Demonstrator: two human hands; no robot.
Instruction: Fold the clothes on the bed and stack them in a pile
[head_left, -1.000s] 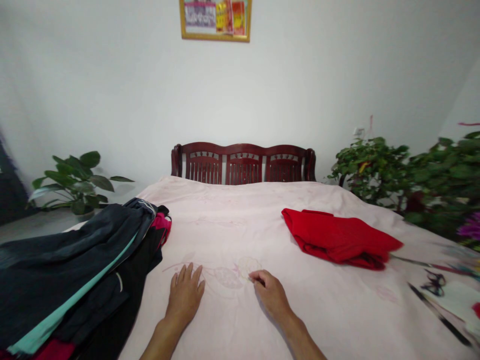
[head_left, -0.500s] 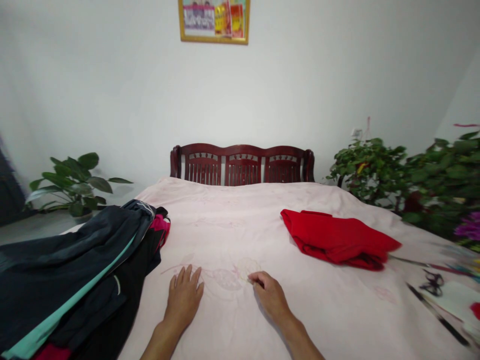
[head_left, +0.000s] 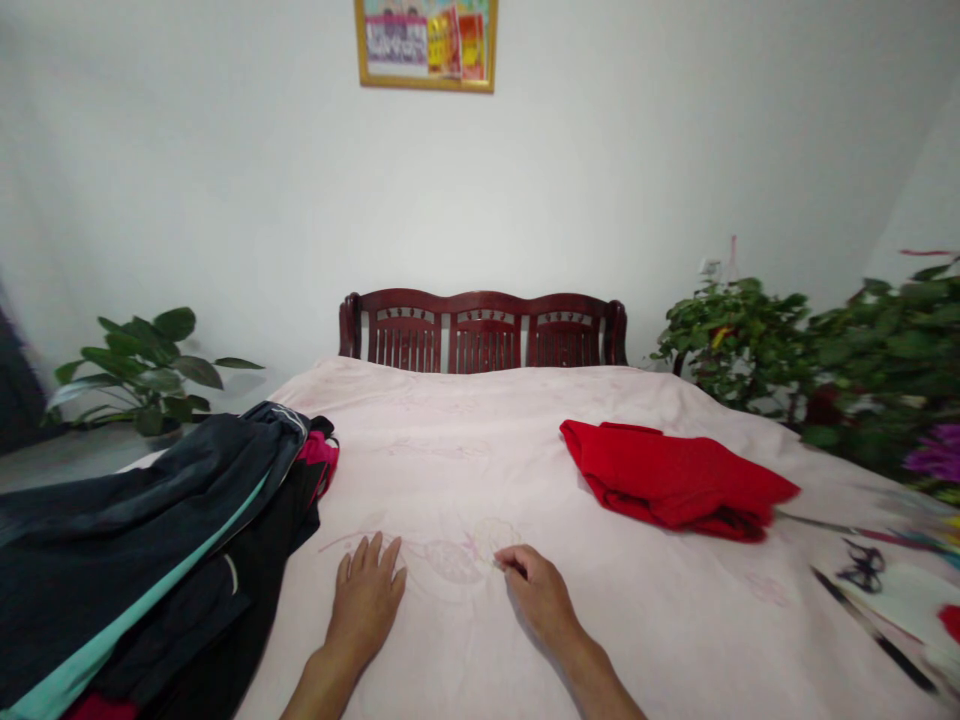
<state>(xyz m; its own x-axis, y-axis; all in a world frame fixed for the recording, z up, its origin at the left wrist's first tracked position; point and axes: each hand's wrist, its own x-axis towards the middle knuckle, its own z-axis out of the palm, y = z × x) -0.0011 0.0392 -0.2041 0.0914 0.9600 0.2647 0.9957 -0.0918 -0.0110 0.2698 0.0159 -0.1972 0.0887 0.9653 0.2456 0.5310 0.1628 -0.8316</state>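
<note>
My left hand [head_left: 366, 595] lies flat on a pale pink bedsheet [head_left: 450, 480] with its fingers slightly spread. To its right, my right hand [head_left: 541, 592] rests on the same sheet, its fingers curled in and closed, and no object shows in them. A pile of dark clothes [head_left: 172, 500] with a light teal stripe and some pink fabric lies on the left, nearest my left hand. Beyond my right hand is a folded red garment [head_left: 679, 478]. Neither hand touches the clothes.
At the right edge lie dark-framed glasses [head_left: 861, 566] and a thin black stick-like item [head_left: 874, 630]. A dark red wooden headboard [head_left: 484, 335] stands at the far end. Leafy plants flank the bed, one at left [head_left: 150, 370] and others at right [head_left: 739, 340].
</note>
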